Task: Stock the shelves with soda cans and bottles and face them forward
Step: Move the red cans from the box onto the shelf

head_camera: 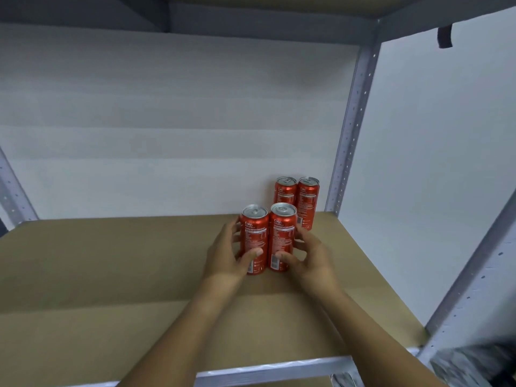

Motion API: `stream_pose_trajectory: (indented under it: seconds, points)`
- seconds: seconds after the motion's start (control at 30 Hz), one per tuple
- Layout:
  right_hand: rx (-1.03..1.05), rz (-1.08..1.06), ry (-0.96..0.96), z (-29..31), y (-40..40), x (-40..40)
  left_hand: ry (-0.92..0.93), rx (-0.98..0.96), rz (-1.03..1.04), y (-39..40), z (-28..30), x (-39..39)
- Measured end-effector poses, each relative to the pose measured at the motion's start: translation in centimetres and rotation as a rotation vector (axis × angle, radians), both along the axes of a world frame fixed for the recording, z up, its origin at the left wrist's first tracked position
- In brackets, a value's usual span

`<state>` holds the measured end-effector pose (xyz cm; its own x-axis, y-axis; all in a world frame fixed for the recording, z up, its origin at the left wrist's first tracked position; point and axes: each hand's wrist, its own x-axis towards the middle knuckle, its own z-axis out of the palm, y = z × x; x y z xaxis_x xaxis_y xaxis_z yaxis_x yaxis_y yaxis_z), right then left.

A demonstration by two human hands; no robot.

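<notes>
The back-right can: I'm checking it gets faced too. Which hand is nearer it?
Right. The right hand grips the front-right can just before the back-right can; the left hand is farther left.

A white wall [178,121] is filling the back of the view, plain and evenly lit — soft, cool light is falling across it with faint horizontal banding. A grey metal upright [352,129] with punched holes is running up the right rear corner, and another [11,191] is leaning in at the left edge. A brown board shelf [111,275] is lying flat between them, edged in front by a pale metal rail [273,370]. Overhead, a second shelf [251,20] is casting shade — a dark strap [444,36] is hanging at upper right.
</notes>
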<state>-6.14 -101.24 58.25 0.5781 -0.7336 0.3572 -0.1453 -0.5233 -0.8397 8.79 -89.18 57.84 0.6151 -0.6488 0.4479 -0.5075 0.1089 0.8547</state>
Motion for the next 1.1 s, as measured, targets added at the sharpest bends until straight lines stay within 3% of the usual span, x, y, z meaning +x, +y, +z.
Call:
stream_pose_trajectory:
  seconds: [0.4,0.53,0.67,0.83,0.97,1.1]
  points:
    - [0.005,0.003,-0.043,0.2,-1.9,3.7,-0.064,0.058,0.011,-3.5,0.4,3.4]
    - [0.038,-0.080,-0.012,-0.7,-1.0,3.8,-0.128,0.157,0.019,-2.9,0.0,3.0]
    - [0.127,-0.111,0.018,-1.6,1.4,2.7,-0.181,0.268,0.157,-0.7,-1.5,1.7]
    - [0.012,-0.112,0.219,-2.1,7.2,-1.1,-0.222,0.319,0.161,4.6,-3.1,-1.0]
    - [-0.188,-0.144,0.135,-2.7,13.6,-4.8,-0.453,0.346,0.158,10.6,-3.5,-4.8]
    - [-0.278,-0.138,0.047,-5.4,19.4,-8.0,-0.563,0.172,0.127,16.6,-6.2,-8.1]
